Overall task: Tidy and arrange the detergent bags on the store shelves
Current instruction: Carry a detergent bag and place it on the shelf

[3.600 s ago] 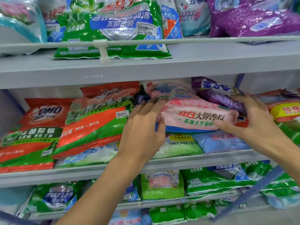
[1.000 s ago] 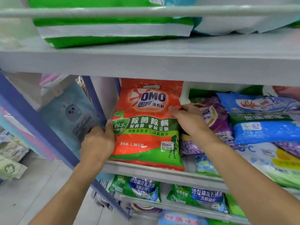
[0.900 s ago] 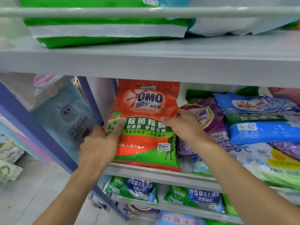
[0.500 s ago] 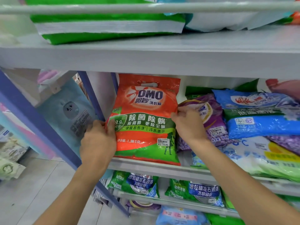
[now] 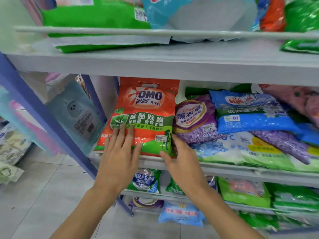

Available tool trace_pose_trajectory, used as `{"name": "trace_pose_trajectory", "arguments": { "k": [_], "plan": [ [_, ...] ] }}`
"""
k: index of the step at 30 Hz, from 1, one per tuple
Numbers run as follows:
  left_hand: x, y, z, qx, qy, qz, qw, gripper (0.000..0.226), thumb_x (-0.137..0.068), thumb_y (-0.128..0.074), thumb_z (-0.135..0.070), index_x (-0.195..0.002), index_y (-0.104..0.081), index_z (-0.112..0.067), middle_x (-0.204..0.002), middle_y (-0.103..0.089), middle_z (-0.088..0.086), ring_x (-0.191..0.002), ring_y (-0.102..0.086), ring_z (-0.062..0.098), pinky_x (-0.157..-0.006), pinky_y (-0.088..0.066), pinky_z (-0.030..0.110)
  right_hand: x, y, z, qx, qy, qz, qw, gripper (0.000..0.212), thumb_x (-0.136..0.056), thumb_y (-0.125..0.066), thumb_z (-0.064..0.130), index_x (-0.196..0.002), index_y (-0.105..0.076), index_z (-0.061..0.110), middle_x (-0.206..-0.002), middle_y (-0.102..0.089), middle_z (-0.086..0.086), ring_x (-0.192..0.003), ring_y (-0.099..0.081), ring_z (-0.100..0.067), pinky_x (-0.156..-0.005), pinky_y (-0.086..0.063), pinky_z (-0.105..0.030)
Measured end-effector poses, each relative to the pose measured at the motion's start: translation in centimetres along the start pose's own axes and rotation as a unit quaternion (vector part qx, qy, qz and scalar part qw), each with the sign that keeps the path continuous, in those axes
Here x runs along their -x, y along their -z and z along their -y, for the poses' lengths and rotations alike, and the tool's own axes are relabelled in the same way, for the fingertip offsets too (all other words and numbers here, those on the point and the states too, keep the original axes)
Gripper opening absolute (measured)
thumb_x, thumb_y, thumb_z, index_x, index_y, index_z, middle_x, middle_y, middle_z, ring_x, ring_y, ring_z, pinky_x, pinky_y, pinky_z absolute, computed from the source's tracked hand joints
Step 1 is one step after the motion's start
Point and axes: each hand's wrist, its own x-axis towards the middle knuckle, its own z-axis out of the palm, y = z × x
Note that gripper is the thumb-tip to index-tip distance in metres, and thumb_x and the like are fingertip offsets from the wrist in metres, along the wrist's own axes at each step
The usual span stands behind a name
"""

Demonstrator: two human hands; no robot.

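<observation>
Both hands moved lower on the OMO bag [image 5: 148, 107]: left hand [image 5: 119, 159] flat, fingers straight on its lower front; right hand [image 5: 183, 163] at its lower-right corner, grip unclear. Bag upright at frame centre on the middle shelf [image 5: 224, 168], purple bag [image 5: 195, 118] touching its right, blue post [image 5: 95, 100] at its left.
</observation>
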Motion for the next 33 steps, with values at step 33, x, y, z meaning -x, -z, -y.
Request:
{"name": "trace_pose_trajectory", "arguments": {
  "k": [33],
  "plan": [
    [15.8, 8.6, -56.4, 0.169, -0.281, 0.219, 0.919, 0.058, -0.1, -0.051, -0.053, -0.149, -0.05, -0.023, -0.151, -0.053, -0.003, -0.141, -0.046, 0.019, -0.116, -0.038, 0.038, 38.7, 52.5, -7.9, 0.191, -0.276, -0.216, 0.917, 0.062, -0.103, -0.048, 0.053, -0.154, -0.04, 0.019, -0.158, -0.042, 0.002, -0.147, -0.034, -0.016, -0.117, -0.031, -0.034]
  ]
}}
